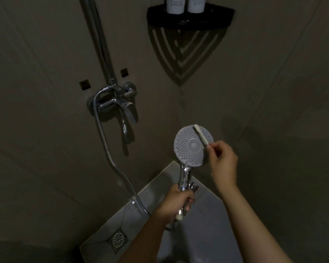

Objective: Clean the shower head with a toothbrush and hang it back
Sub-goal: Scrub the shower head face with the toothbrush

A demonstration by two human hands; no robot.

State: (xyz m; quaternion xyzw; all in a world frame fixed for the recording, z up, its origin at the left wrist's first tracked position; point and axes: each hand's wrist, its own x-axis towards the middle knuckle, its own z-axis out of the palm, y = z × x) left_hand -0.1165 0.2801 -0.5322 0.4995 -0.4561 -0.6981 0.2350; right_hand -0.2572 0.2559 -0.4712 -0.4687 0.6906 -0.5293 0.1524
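A round chrome shower head [190,147] faces me, its grey nozzle plate turned up. My left hand [176,203] grips its chrome handle from below. My right hand [223,160] pinches the end of a white toothbrush [201,134]. The brush lies across the upper right of the nozzle plate, its head near the plate's top rim. A metal hose [110,158] runs from the wall tap down and round to the handle's lower end.
A chrome mixer tap [122,105] with a vertical riser pipe [99,38] is fixed to the wall at left. A black corner shelf [190,16] with two white bottles hangs above. A floor drain [118,239] sits at the lower left on the grey floor.
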